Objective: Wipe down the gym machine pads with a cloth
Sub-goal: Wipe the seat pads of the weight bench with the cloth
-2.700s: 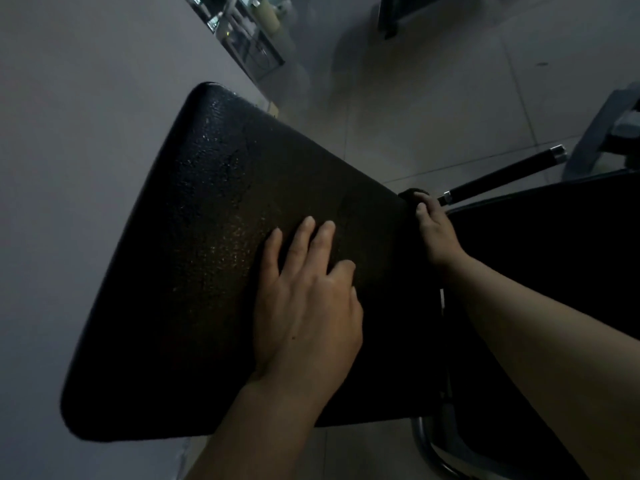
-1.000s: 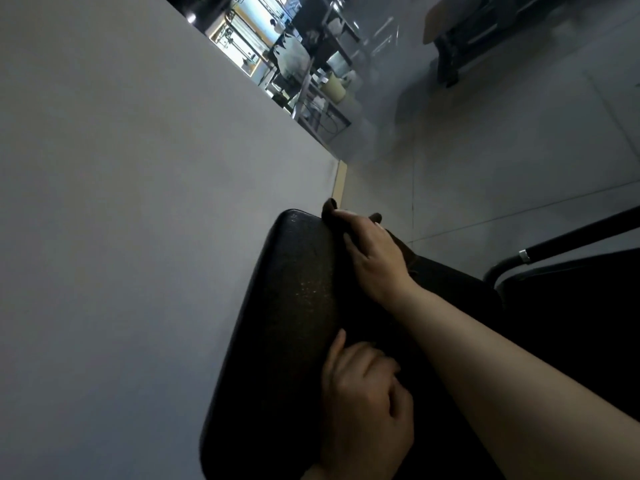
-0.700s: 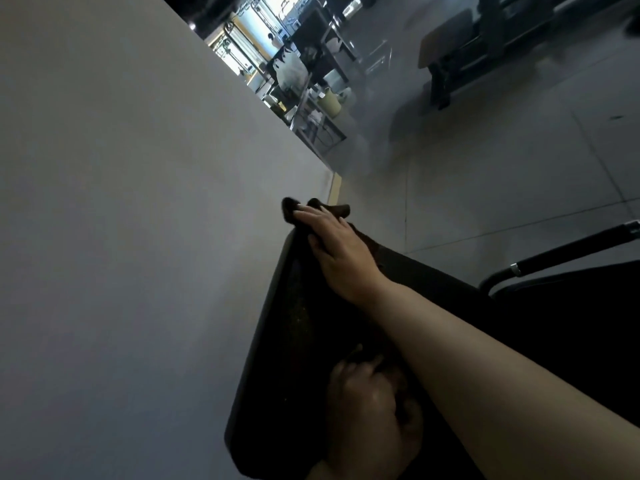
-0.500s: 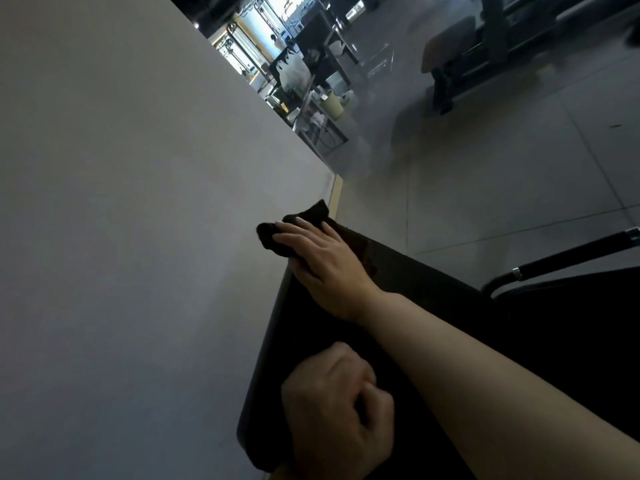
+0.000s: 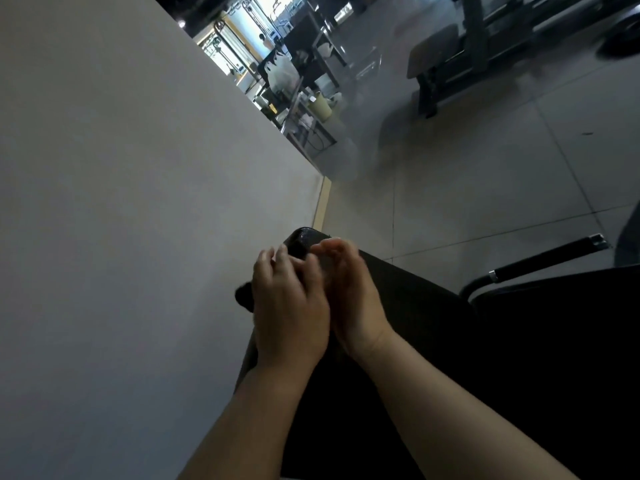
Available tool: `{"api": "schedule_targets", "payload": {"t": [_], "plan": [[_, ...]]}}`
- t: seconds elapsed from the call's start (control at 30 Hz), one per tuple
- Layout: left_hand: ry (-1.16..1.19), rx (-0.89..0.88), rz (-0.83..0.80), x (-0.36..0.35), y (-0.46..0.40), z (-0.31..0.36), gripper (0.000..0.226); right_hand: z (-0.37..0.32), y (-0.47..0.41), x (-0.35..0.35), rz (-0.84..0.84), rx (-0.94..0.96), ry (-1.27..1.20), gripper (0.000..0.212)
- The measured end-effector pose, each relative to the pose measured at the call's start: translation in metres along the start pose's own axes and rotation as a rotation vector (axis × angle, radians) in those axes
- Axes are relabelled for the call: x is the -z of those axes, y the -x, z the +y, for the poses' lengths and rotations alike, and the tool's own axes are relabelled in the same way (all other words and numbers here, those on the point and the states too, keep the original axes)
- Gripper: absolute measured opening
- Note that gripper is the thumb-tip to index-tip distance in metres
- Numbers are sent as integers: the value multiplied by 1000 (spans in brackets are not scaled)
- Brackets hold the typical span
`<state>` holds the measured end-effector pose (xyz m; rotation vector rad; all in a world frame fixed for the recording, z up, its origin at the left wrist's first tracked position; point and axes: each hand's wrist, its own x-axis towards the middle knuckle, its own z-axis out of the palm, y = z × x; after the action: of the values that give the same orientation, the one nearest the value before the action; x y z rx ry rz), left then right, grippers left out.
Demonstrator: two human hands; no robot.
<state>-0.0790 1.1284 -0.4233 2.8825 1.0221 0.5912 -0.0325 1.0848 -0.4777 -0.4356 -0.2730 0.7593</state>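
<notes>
The grey wall (image 5: 121, 202) fills the left side and the tiled floor (image 5: 485, 188) the far right, with other gym equipment far away. The black pad (image 5: 398, 341) is the largest task thing: it has a grainy, leather-like skin and a rounded far corner, and its long axis runs from the near side away toward the far wall edge. Both hands meet above its far left end. The left hand (image 5: 287, 313) is slightly nearer to the wall, the right hand (image 5: 349, 299) just beside it. The dark cloth (image 5: 244, 296) is soft and bunched; a small lump shows at the left of the left hand, over the pad's left edge. The fingers of both hands are bent around it, but blur hides exactly how. I judge the unwiped length lies nearer, toward the person.
</notes>
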Motion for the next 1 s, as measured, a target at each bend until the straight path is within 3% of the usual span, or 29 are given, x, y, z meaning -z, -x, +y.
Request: {"api": "schedule_targets", "payload": {"t": [0.1,0.23,0.4,0.53,0.67,0.77,1.0], "plan": [[-467,-2,-188,-8,-5,-5,84,6,8,4,211,191,201,40],[-624,6,-230,-14,-20,-3,86,25,27,25,385,246,422,33],[-479,-39,-215,-14,-62,-7,69,49,42,26,129,126,641,37],[-495,-231,9,-13,-38,-13,52,54,47,32,187,108,712,41],[-653,-151,-156,-17,-14,-17,78,66,53,49,296,-25,1063,49],[-665,-119,-153,-23,-38,-10,82,71,47,55,318,-171,1297,59],[-453,-93,-172,-14,-57,-20,65,73,47,72,454,-190,1322,66]]}}
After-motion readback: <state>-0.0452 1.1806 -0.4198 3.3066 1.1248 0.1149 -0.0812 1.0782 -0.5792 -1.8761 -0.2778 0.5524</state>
